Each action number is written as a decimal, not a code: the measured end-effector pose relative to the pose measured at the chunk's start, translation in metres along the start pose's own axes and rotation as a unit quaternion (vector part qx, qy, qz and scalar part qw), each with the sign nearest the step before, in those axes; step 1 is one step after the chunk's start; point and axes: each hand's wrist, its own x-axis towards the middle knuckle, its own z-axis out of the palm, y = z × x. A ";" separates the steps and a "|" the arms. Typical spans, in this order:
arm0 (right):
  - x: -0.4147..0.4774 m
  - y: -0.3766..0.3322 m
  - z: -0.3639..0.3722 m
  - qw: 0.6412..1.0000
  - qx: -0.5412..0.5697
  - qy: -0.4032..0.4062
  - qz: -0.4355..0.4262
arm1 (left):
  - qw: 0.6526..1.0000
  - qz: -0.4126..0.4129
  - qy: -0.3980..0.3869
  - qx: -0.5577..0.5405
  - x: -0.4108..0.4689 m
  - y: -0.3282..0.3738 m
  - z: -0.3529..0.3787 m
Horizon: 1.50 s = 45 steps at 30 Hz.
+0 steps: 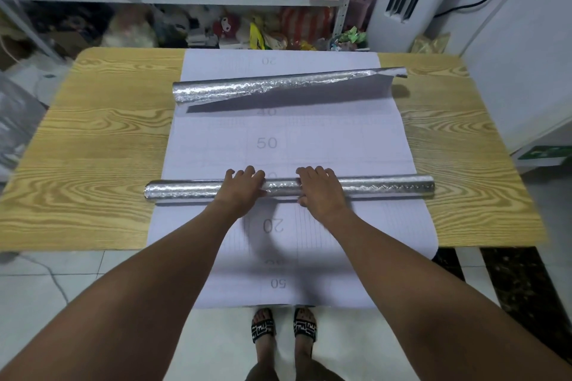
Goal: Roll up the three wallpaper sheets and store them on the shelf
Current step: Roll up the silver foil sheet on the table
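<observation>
At 6 o'clock on the table (93, 133), left hand (241, 187) and right hand (322, 192) curl their fingers (250, 172) over the middle of the near roll (387, 187), whose unheld ends may telescope; the far roll (247, 88) at 12 o'clock, unheld, is likely to spring open.

Wood-grain table (93, 139), white gridded sheet (340, 145) down its middle, overhanging near edge
</observation>
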 end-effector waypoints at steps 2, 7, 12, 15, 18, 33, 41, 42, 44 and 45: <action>0.001 0.002 -0.001 1.000 0.009 0.007 -0.001 | 1.000 -0.003 0.003 0.011 -0.002 -0.001 0.001; 0.005 0.004 0.000 1.000 0.026 0.002 -0.005 | 1.000 -0.007 -0.009 0.023 -0.001 0.001 -0.001; 0.005 0.003 0.001 0.999 0.006 0.016 -0.027 | 0.999 -0.001 -0.011 0.053 -0.003 0.001 -0.001; 0.005 0.003 0.000 0.999 0.012 0.010 -0.035 | 0.999 0.004 0.013 0.052 -0.004 0.000 -0.001; 0.008 0.002 -0.002 0.999 0.016 0.003 -0.043 | 0.999 0.016 0.019 0.045 -0.004 -0.001 -0.002; 0.014 -0.002 -0.007 0.998 0.055 -0.038 -0.007 | 0.999 0.031 0.019 0.029 -0.005 -0.007 -0.002; 0.015 -0.002 -0.007 0.999 0.032 -0.032 -0.031 | 1.000 0.003 0.008 -0.004 -0.002 -0.005 0.006; 0.014 -0.003 -0.007 0.998 0.043 -0.027 -0.030 | 1.000 0.001 0.011 0.001 -0.002 -0.005 0.006; 0.013 -0.005 -0.006 0.998 0.056 -0.010 -0.026 | 1.000 -0.003 0.019 0.017 -0.002 -0.005 0.005; 0.013 -0.005 -0.004 0.998 0.053 -0.002 -0.026 | 0.999 -0.005 0.021 0.026 -0.001 -0.005 0.004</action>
